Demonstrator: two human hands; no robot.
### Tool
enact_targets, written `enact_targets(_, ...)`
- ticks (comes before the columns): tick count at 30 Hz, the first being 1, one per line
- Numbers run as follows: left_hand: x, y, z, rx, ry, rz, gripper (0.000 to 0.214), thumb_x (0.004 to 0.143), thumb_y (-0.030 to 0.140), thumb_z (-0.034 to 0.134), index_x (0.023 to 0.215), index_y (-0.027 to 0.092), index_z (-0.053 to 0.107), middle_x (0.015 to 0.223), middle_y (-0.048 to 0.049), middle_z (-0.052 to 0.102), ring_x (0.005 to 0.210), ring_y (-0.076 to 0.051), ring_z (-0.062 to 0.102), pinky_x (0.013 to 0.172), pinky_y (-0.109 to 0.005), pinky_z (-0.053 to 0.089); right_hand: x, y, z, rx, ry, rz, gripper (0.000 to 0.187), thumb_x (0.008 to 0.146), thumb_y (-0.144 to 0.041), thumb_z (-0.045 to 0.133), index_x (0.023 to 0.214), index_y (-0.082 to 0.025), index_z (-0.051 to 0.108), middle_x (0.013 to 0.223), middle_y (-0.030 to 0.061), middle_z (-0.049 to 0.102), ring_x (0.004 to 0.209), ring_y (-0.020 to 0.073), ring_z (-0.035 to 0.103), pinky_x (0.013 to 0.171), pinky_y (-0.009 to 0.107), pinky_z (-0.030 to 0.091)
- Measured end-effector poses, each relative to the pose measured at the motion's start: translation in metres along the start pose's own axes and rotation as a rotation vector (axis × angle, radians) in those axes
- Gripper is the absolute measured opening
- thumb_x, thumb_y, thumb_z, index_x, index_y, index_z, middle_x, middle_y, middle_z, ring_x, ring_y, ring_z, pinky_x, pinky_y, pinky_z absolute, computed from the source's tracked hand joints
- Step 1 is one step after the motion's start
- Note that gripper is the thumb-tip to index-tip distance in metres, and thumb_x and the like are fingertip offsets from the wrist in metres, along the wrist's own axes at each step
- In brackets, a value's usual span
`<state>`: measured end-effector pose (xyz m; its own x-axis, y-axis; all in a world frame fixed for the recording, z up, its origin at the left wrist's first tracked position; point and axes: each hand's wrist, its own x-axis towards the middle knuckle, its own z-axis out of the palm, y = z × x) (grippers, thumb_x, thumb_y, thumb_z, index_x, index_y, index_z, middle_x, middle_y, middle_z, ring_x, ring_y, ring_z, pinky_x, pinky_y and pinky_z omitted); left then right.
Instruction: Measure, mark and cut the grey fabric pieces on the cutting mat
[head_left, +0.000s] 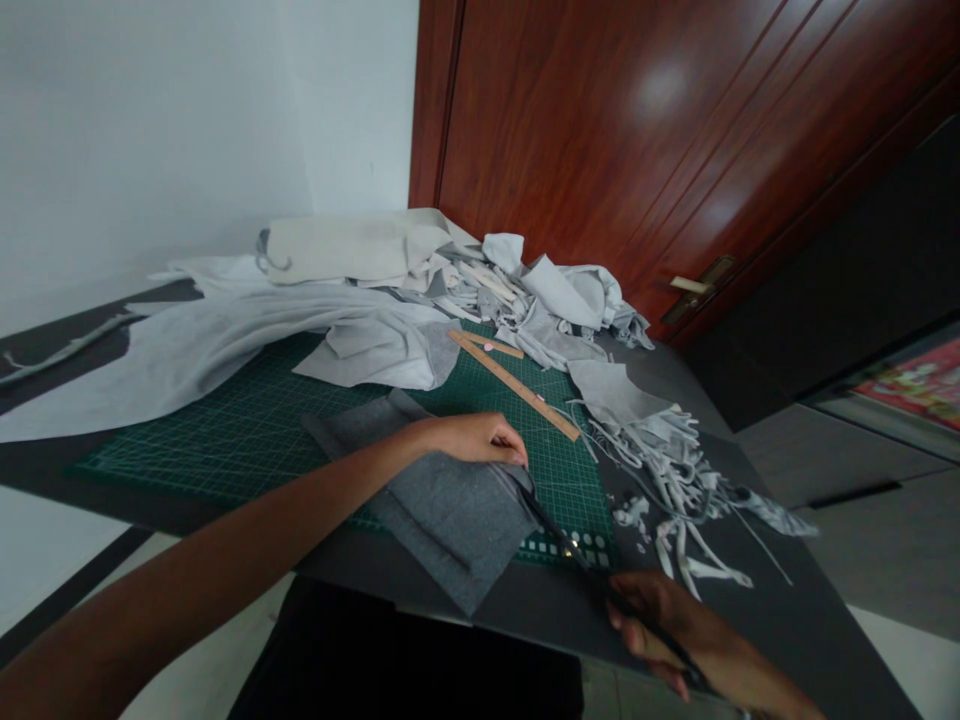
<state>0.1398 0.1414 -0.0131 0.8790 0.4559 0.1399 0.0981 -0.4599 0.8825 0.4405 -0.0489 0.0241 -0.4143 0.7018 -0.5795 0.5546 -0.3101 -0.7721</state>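
A piece of dark grey fabric (457, 510) lies over the front edge of the green cutting mat (277, 440). My left hand (484, 438) pinches the fabric near its right edge, fingers closed. In my right hand (660, 625) is a pair of dark scissors (574, 550), held by the handles at the lower right. The scissors point up and left, and their tips meet the grey fabric just below my left fingers. Whether the blades are parted is hard to make out.
Two wooden rulers (517, 383) lie on the mat. Pale fabric (225, 335) spreads across the left and back. Grey-white scraps and strips (667, 450) are heaped at right. A white wall (187, 120) and a red-brown door (600, 130) stand behind the dark table (795, 620).
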Motion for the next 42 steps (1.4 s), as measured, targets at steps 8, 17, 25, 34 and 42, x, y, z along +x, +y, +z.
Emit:
enact_targets(8, 0.002, -0.002, 0.0, 0.044, 0.057, 0.039, 0.017, 0.098, 0.019, 0.063, 0.097, 0.016, 0.079, 0.096, -0.0049, 0.08, 0.088, -0.015, 0.072, 0.078, -0.02, 0.049, 0.003, 0.011, 0.0, 0.081, 0.028, -0.008, 0.076, 0.071, -0.092, 0.058, 0.089, -0.018, 0.054, 0.067, -0.0066, 0.043, 0.045, 0.0036, 0.032, 0.039, 0.017, 0.035)
enact_targets(17, 0.001, -0.005, 0.0, 0.015, 0.05, 0.054, 0.02, 0.099, 0.029, 0.065, 0.098, 0.016, 0.08, 0.097, -0.0058, 0.08, 0.089, -0.016, 0.072, 0.08, -0.021, 0.05, 0.008, 0.004, 0.001, 0.008, 0.001, -0.017, 0.073, 0.07, -0.089, 0.062, 0.085, -0.018, 0.049, 0.068, -0.0073, 0.043, 0.041, 0.0005, 0.031, 0.038, 0.016, 0.029)
enact_targets(25, 0.001, -0.004, 0.0, 0.007, 0.054, 0.049, 0.018, 0.099, 0.028, 0.065, 0.099, 0.017, 0.08, 0.098, -0.0043, 0.08, 0.09, -0.015, 0.072, 0.081, -0.02, 0.049, 0.009, 0.012, 0.001, 0.045, -0.009, -0.019, 0.073, 0.07, -0.09, 0.063, 0.078, -0.019, 0.048, 0.063, -0.0085, 0.04, 0.041, 0.001, 0.028, 0.036, 0.014, 0.031)
enact_targets(34, 0.002, -0.004, 0.0, 0.021, 0.052, 0.06, 0.017, 0.099, 0.025, 0.064, 0.098, 0.017, 0.08, 0.097, -0.0038, 0.08, 0.089, -0.014, 0.072, 0.08, -0.02, 0.049, 0.01, 0.017, 0.001, 0.002, 0.034, 0.023, 0.073, 0.069, -0.091, 0.061, 0.074, -0.019, 0.048, 0.062, -0.0069, 0.043, 0.04, 0.0018, 0.031, 0.035, 0.015, 0.031)
enact_targets(42, 0.002, -0.003, 0.0, 0.016, 0.059, 0.043, 0.017, 0.099, 0.026, 0.064, 0.098, 0.018, 0.08, 0.098, -0.0035, 0.08, 0.09, -0.014, 0.072, 0.082, -0.02, 0.049, 0.012, 0.022, -0.002, 0.009, 0.051, 0.044, 0.07, 0.068, -0.085, 0.068, 0.073, -0.019, 0.048, 0.061, -0.0072, 0.045, 0.038, 0.0007, 0.029, 0.034, 0.015, 0.03)
